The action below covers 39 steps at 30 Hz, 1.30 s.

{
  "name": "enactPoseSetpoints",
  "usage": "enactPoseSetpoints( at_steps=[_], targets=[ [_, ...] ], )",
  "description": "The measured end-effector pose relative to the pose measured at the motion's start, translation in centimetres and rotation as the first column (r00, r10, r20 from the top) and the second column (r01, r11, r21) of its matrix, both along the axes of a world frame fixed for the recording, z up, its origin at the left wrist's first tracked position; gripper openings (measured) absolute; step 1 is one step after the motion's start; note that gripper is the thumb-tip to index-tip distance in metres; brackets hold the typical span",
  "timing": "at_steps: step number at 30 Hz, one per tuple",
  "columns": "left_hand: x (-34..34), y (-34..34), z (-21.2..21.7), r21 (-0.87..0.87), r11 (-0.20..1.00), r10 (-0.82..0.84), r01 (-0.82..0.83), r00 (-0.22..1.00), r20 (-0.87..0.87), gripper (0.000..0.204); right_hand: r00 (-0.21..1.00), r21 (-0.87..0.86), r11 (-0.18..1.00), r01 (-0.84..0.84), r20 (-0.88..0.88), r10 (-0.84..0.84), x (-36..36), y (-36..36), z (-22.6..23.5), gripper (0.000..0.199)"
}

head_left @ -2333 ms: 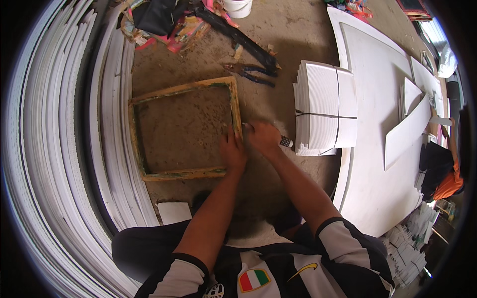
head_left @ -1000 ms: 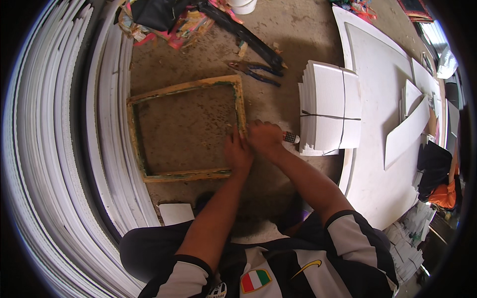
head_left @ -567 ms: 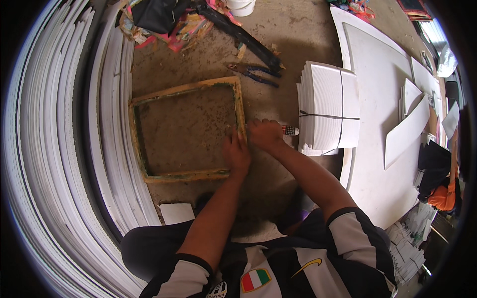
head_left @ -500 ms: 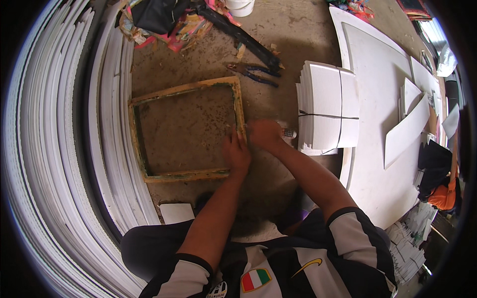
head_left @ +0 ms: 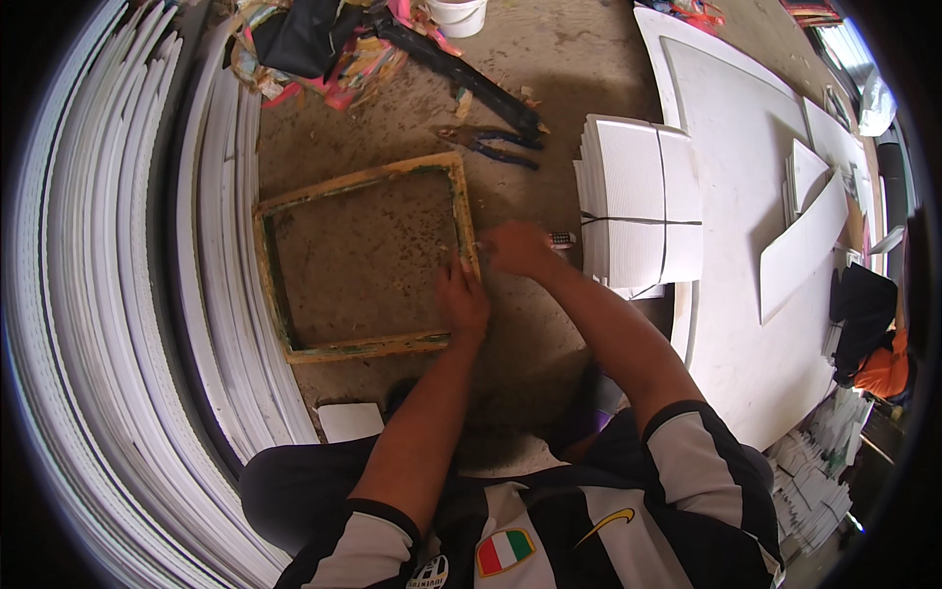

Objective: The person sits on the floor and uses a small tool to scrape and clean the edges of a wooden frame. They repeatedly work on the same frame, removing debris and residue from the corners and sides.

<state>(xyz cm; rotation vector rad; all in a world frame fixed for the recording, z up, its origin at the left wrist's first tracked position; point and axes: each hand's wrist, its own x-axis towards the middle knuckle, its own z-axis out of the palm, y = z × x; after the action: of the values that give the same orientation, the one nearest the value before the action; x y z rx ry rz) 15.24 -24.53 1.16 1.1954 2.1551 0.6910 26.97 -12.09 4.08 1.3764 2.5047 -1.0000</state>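
Observation:
A rectangular wooden frame (head_left: 358, 345) with worn, green-stained edges lies on the brown floor in front of me. My left hand (head_left: 461, 297) is closed around the lower part of the frame's right side. Just outside that same side, my right hand (head_left: 518, 247) is closed on a small tool (head_left: 562, 240). Only its dark, light-speckled handle end sticks out past the fist, so its kind does not show. The fist is close to the frame's outer edge, and its front is blurred.
Pliers (head_left: 505, 147) and a long black strip (head_left: 461, 79) lie beyond the frame. A strapped bundle of white sheets (head_left: 628, 206) stands to the right by large white boards (head_left: 746, 373). Stacked white panels (head_left: 108, 294) line the left. Scraps (head_left: 304, 39) and a white bucket (head_left: 457, 17) lie far off.
The tool in my right hand has shifted slightly up and its handle end now tilts less. My left hand keeps its place on the frame. The whole view has moved a little.

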Motion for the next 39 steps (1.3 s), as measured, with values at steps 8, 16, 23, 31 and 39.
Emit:
enactPoseSetpoints(
  at_steps=[8,16,23,31,39],
  targets=[
    [-0.3,-0.2,-1.3,0.102,0.994,0.036,-0.028,0.996,-0.081,0.042,0.956,-0.349,0.924,0.155,-0.185,-0.23,-0.5,1.0,-2.3,0.026],
    [-0.3,-0.1,0.1,0.008,1.0,0.024,-0.024,0.999,-0.021,0.045,0.957,-0.143,0.978,0.153,-0.223,-0.183,0.2,0.5,-2.7,0.028],
    [0.1,-0.2,0.0,0.04,0.999,-0.007,0.01,0.997,-0.076,0.044,0.942,-0.035,0.966,0.257,-0.211,-0.259,0.8,-1.8,-2.8,0.027],
    [-0.2,-0.5,-1.0,0.049,0.999,-0.009,0.01,0.999,-0.031,0.045,0.925,0.122,0.917,0.379,-0.086,-0.37,0.2,-4.8,-1.5,0.025],
    [-0.4,-0.4,0.2,-0.004,0.999,-0.034,0.034,0.999,0.018,0.046,0.93,0.12,0.923,0.367,-0.051,-0.363,-0.6,-5.2,-1.3,0.03]
  ],
)
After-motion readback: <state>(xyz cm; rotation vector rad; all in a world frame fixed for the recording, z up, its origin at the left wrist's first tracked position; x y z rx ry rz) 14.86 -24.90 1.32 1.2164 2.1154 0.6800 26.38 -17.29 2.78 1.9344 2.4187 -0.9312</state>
